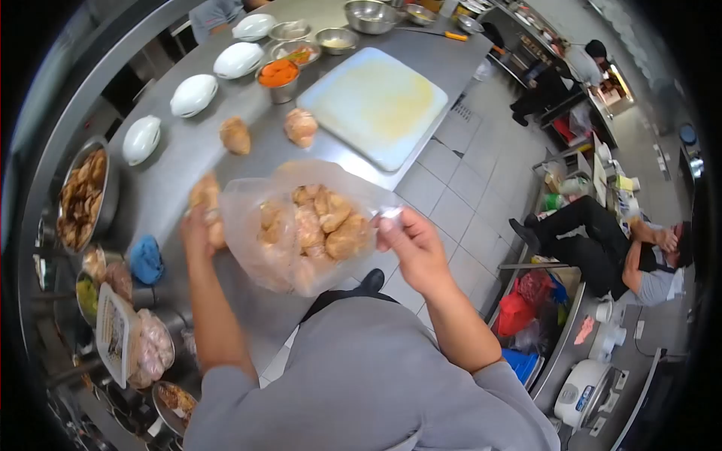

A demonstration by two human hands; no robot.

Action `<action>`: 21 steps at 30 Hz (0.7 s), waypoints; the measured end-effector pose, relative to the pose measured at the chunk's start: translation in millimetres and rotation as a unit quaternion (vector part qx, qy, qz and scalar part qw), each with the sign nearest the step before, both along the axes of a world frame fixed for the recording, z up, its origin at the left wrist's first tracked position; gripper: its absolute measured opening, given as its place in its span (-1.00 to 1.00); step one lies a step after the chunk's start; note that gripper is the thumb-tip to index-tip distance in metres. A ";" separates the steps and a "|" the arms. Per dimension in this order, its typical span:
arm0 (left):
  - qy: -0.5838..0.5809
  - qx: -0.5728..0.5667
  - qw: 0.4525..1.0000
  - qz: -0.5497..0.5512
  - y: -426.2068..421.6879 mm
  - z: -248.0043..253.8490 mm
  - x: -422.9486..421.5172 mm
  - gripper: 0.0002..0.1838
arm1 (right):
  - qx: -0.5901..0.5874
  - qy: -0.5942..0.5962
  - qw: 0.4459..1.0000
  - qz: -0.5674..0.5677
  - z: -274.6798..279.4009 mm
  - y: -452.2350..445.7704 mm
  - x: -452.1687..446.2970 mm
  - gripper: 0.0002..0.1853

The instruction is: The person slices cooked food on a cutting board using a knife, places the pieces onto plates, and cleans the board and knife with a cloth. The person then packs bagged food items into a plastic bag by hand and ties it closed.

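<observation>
My right hand [410, 246] pinches the gathered rim of a clear plastic bag [244, 225]. The bag hangs tilted above the steel table's near edge, its mouth facing up. Several lumpy, light-brown pieces that look like marinated chicken [331, 214] lie inside it. Left of the bag, my left hand [197, 231] is closed on a similar chicken piece [204, 194] and is a little blurred; the bag may cover part of this piece. Two more such pieces, one on the left [235, 136] and one on the right [301, 128], rest on the tabletop beyond the bag.
A white cutting board [376, 105] lies at the table's right edge. White lidded dishes [194, 95] and a cup of orange food [278, 75] stand farther back. A steel bowl of brown pieces [89, 199] and a blue bundle [147, 259] are leftward. Someone sits at right [594, 240].
</observation>
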State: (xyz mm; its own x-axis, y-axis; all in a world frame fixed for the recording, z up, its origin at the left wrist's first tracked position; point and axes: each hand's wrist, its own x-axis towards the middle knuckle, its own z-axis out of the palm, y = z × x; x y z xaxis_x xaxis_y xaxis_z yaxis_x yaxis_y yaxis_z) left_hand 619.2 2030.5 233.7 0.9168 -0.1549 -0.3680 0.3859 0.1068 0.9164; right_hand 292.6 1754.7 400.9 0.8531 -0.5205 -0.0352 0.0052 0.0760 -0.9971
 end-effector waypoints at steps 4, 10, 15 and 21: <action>-0.160 -0.187 0.968 0.056 23.8 69.1 -46.8 -0.56 | 0.025 -0.012 0.998 0.053 4.5 6.6 15.2 -0.75; -0.284 -0.318 0.872 -0.242 -66.5 140.4 -121.4 -0.46 | 0.101 -0.130 0.983 0.081 20.7 17.5 45.8 -0.63; -0.626 0.186 0.693 -0.304 -110.9 60.3 -101.2 -0.82 | 0.114 -0.142 0.979 0.088 24.1 2.0 39.3 -0.40; -0.422 0.333 0.664 -0.519 -103.3 124.4 -58.4 -0.60 | 0.112 -0.144 0.979 0.096 11.2 -7.2 22.6 -0.22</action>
State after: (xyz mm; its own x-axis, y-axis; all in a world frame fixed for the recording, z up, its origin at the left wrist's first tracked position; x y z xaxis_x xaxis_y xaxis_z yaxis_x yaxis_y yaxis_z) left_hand 560.8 1927.2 358.1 0.3656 -0.9260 -0.0945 -0.7470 -0.3525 0.5638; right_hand 315.2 1747.5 412.1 0.9259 -0.3563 0.1255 0.2471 0.3199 -0.9146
